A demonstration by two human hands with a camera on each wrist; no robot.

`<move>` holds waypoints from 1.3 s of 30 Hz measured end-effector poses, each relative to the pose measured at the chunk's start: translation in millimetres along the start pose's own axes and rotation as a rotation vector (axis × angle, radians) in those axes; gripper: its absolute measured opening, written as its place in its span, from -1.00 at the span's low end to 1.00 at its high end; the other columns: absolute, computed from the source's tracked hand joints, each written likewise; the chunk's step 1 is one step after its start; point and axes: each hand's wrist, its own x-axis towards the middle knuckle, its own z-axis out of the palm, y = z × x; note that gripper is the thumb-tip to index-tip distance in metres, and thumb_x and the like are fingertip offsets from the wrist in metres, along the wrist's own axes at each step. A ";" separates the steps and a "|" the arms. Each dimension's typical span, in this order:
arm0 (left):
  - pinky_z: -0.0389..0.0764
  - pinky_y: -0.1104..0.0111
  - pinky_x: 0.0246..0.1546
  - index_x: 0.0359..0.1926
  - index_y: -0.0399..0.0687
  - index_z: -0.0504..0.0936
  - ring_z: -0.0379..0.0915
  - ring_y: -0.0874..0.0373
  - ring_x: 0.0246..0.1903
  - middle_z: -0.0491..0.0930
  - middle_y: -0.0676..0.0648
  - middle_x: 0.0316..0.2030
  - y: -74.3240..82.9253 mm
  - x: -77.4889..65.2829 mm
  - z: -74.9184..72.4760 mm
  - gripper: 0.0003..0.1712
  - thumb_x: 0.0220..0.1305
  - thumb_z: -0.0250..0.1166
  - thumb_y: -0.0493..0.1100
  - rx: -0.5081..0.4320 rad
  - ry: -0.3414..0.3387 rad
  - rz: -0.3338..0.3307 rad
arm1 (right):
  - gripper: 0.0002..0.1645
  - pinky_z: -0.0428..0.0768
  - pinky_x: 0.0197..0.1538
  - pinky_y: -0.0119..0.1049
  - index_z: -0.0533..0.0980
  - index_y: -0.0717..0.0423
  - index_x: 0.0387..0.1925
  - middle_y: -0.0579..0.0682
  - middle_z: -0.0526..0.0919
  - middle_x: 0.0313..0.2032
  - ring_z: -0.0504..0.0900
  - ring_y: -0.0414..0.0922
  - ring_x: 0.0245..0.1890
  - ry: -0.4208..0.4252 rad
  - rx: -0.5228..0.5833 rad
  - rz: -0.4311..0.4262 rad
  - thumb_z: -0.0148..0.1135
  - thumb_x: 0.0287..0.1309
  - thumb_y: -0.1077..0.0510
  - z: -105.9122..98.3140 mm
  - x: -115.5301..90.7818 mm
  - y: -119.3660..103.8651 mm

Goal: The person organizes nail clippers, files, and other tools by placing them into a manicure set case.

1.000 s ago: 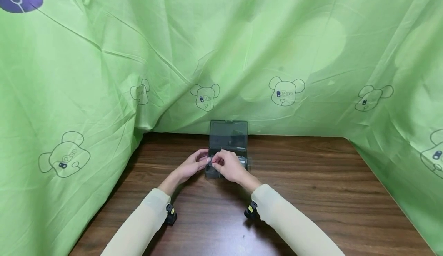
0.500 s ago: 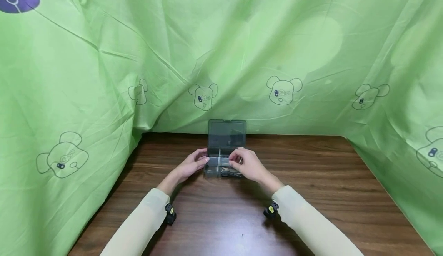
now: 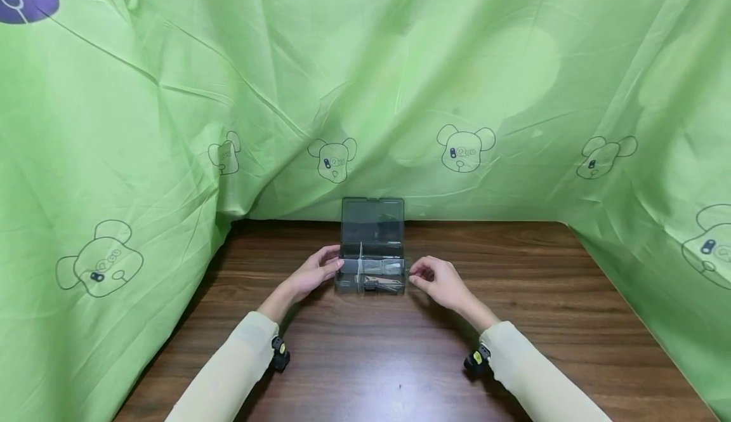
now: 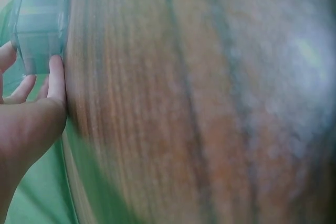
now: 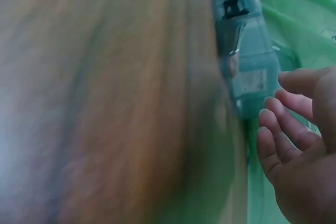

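Note:
A smoky see-through compartment box (image 3: 371,270) stands on the table, its lid (image 3: 373,222) raised at the back. Clear dividers (image 3: 360,263) split its inside, one rising above the rim. A small black item (image 5: 236,6) and slim pieces (image 3: 385,282) lie in the front compartment; their kind is unclear. My left hand (image 3: 311,274) holds the box's left side, the thumb at the rim and other fingers farther back, as the left wrist view (image 4: 26,114) also shows. Just off the right side, my right hand (image 3: 442,282) has loosely bent fingers (image 5: 275,119) with nothing visible between them.
Dark wood-grain table (image 3: 548,320) extends around the box on both sides and in front. Green printed cloth (image 3: 422,92) hangs behind it and along the left and right. Each wrist carries a small black camera (image 3: 280,353).
My right hand has moved from over the box's middle to the right, past its right side, exposing the compartments and dividers. The left hand has stayed at the box's left side.

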 end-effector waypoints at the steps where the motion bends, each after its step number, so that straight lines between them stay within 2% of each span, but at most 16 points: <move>1: 0.31 0.02 0.53 0.64 -0.18 0.10 0.15 -0.19 0.54 0.19 -0.35 0.55 0.3 0.0 0.0 -0.26 0.63 0.20 -0.14 0.003 -0.001 0.003 | -0.87 0.68 -0.20 -0.33 0.70 0.18 -0.18 -0.14 0.69 -0.33 0.63 -0.21 -0.31 -0.011 -0.002 0.014 0.49 0.26 0.25 -0.9 -2.4 2.6; 11: 0.30 0.01 0.53 0.64 -0.20 0.09 0.13 -0.21 0.55 0.16 -0.38 0.56 2.5 -1.3 0.7 -0.24 0.63 0.21 -0.14 0.005 -0.012 0.010 | -0.75 0.65 -0.21 -0.36 0.68 0.19 -0.12 -0.14 0.68 -0.33 0.64 -0.16 -0.30 -0.180 0.008 0.062 0.52 0.26 0.14 -11.4 -19.9 13.8; 21: 0.31 0.02 0.53 0.64 -0.19 0.09 0.15 -0.20 0.54 0.17 -0.37 0.56 2.1 -2.3 1.7 -0.23 0.62 0.22 -0.12 0.018 -0.004 0.005 | -0.71 0.69 -0.16 -0.28 0.67 0.16 -0.15 -0.05 0.69 -0.29 0.65 -0.15 -0.27 -0.219 -0.016 0.040 0.60 0.18 0.13 -8.7 -26.8 16.3; 29: 0.32 -0.01 0.52 0.64 -0.20 0.09 0.16 -0.21 0.54 0.18 -0.38 0.55 2.5 -1.5 0.3 -0.25 0.63 0.20 -0.14 0.020 -0.002 0.008 | -0.74 0.62 -0.24 -0.39 0.66 0.11 -0.22 -0.07 0.65 -0.35 0.61 -0.16 -0.32 -0.222 -0.043 0.022 0.62 0.15 0.16 -5.0 -24.9 15.6; 34: 0.32 0.02 0.52 0.63 -0.16 0.14 0.18 -0.17 0.53 0.21 -0.34 0.55 3.6 2.2 0.1 -0.26 0.62 0.22 -0.15 -0.003 0.004 0.004 | -0.74 0.61 -0.26 -0.38 0.65 0.11 -0.24 -0.11 0.63 -0.38 0.59 -0.19 -0.34 -0.220 -0.036 0.028 0.63 0.13 0.16 -7.7 -24.1 11.4; 39: 0.35 0.00 0.50 0.63 -0.19 0.12 0.19 -0.20 0.52 0.20 -0.37 0.54 2.8 1.4 -1.1 -0.26 0.62 0.21 -0.16 0.013 -0.005 -0.016 | -0.72 0.61 -0.27 -0.38 0.65 0.06 -0.23 -0.20 0.61 -0.42 0.57 -0.28 -0.39 -0.328 -0.036 0.040 0.61 0.19 0.06 -6.6 -27.6 3.0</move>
